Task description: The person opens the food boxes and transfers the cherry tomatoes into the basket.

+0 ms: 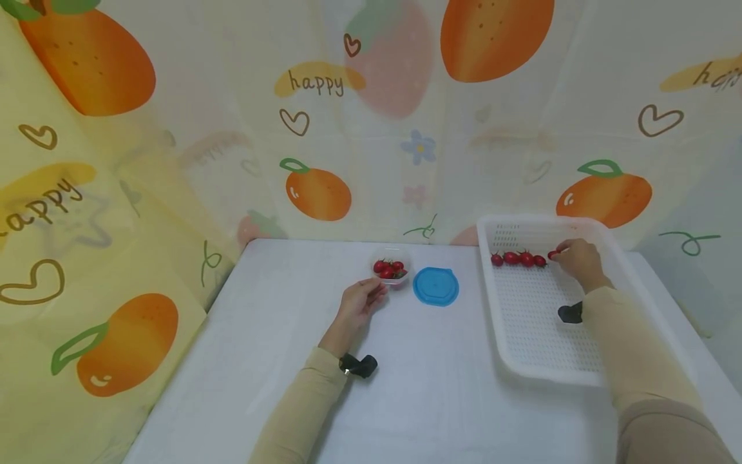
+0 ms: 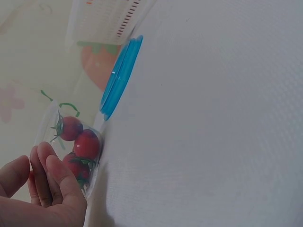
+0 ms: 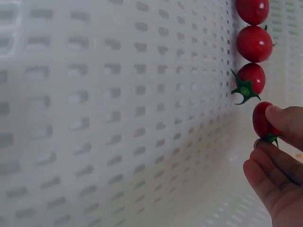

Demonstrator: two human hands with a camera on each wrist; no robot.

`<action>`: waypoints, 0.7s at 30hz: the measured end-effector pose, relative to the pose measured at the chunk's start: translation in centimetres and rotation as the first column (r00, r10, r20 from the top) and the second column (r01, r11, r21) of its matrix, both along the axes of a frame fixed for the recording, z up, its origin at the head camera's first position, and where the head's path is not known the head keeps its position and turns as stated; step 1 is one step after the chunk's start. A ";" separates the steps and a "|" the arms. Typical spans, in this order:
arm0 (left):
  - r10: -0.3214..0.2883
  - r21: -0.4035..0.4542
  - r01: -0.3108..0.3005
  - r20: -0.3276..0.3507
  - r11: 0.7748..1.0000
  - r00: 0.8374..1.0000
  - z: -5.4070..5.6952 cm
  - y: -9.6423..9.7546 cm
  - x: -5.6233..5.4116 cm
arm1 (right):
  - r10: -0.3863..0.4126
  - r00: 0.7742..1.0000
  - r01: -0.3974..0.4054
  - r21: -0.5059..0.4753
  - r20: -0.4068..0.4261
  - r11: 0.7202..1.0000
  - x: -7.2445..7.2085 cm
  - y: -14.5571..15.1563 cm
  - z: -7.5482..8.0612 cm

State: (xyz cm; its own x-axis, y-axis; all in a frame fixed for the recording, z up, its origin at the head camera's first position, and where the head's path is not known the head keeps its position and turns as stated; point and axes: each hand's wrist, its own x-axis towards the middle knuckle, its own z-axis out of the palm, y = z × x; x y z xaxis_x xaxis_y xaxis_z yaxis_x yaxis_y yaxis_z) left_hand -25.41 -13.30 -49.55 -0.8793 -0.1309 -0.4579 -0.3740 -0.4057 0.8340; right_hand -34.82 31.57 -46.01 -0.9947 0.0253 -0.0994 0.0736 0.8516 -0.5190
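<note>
"What do you have in the right grip?"

"I see it pinching a small cherry tomato between thumb and fingers. It's deep red, oval and smooth, with a green calyx at the end by the fingertips."

"Where is that?"

"Within the white basket, near its far wall; I can't tell whether it touches the bottom. Just left of the grip, four more red tomatoes run in a line, and the closest shows a star-shaped green calyx on my wrist feed."

"And the left grip?"

"Holding nothing, fingers relaxed. Just beyond its fingertips I see a clear container with glossy red tomatoes inside; contact I can't make out. To that grip's right, a blue lid lies on the white surface, between container and basket."
</note>
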 end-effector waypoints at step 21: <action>0.011 0.019 -0.012 0.009 1.000 1.000 0.0 0.1 -0.1 | -0.015 0.999 0.015 0.003 0.045 1.000 0.1 -0.2 0.5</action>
